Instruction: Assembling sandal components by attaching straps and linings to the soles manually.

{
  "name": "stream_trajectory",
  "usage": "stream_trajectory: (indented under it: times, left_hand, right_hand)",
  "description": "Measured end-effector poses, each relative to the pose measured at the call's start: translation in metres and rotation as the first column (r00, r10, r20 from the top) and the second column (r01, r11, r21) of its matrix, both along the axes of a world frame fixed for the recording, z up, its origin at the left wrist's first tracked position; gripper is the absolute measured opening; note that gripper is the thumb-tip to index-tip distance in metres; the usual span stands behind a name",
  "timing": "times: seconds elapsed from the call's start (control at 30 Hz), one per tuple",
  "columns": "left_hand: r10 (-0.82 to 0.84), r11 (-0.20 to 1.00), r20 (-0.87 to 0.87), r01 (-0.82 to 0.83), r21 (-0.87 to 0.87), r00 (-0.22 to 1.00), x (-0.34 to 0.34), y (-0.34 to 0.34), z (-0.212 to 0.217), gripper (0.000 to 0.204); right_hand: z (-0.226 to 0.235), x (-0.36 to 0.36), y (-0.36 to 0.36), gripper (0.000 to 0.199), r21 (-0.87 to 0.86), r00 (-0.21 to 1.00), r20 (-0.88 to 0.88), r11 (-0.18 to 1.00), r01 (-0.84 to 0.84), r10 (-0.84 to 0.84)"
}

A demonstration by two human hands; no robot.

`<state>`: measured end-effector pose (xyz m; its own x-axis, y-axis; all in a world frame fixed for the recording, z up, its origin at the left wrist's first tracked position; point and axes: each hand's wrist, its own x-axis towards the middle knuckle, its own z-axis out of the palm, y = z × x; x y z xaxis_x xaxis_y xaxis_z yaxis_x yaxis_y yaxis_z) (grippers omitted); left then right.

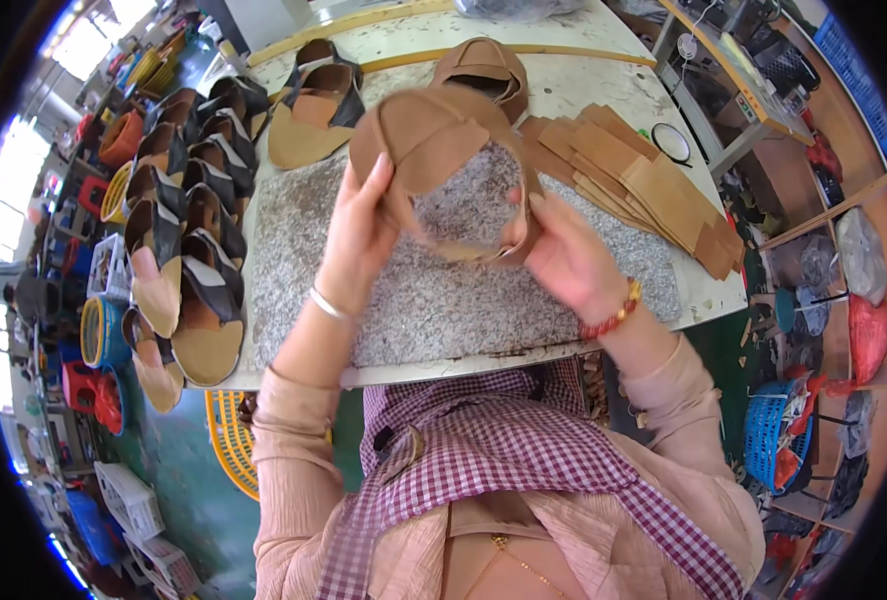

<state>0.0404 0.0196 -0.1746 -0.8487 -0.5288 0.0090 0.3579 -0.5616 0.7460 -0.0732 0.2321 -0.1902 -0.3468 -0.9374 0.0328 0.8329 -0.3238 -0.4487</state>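
The left hand [358, 235] covers the near left edge of the tan sandal upper [443, 150], and the right hand's [568, 260] fingers [523, 225] hide its right strap end. The upper blocks part of the grey stone slab [433, 300] behind it. The desk [603, 85] runs out past the top edge. Floor clutter at both rims is too warped and small to identify.

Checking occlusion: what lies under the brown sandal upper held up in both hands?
Under the brown sandal upper, the grey speckled slab shows through its opening; the upper and hands cover parts of it.
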Motion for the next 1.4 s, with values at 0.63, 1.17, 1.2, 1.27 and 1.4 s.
stream_trajectory:
  times: [0.63, 1.17, 1.2, 1.27, 1.4]
  left_hand:
    - [0.868, -0.163, -0.03, 0.227, -0.96, 0.496, -0.105, -0.206, -0.072, 0.04]
    - [0.604, -0.211, 0.117, 0.299, -0.93, 0.789, 0.029, -0.225, 0.055, 0.031]
    - [0.522, -0.286, 0.067, 0.249, -0.925, 0.85, 0.04, -0.216, 0.055, 0.031]
    - [0.351, -0.384, 0.127, 0.266, -0.884, 0.928, 0.056, -0.198, 0.049, 0.035]
    - [0.183, -0.675, 0.294, 0.337, -0.656, 0.938, 0.099, -0.128, 0.03, 0.044]
  right_hand:
    - [-0.01, -0.119, -0.141, 0.066, -0.463, -0.865, -0.39, 0.745, 0.48, 0.315]
    - [0.034, -0.108, -0.122, 0.02, -0.524, -0.838, -0.512, 0.703, 0.481, 0.191]
    - [0.025, -0.103, -0.117, 0.02, -0.527, -0.847, -0.493, 0.707, 0.472, 0.198]
    - [0.018, -0.102, -0.115, 0.02, -0.529, -0.856, -0.474, 0.71, 0.464, 0.206]
    - [0.014, -0.111, -0.139, 0.017, -0.388, -0.704, -0.507, 0.598, 0.701, 0.497]
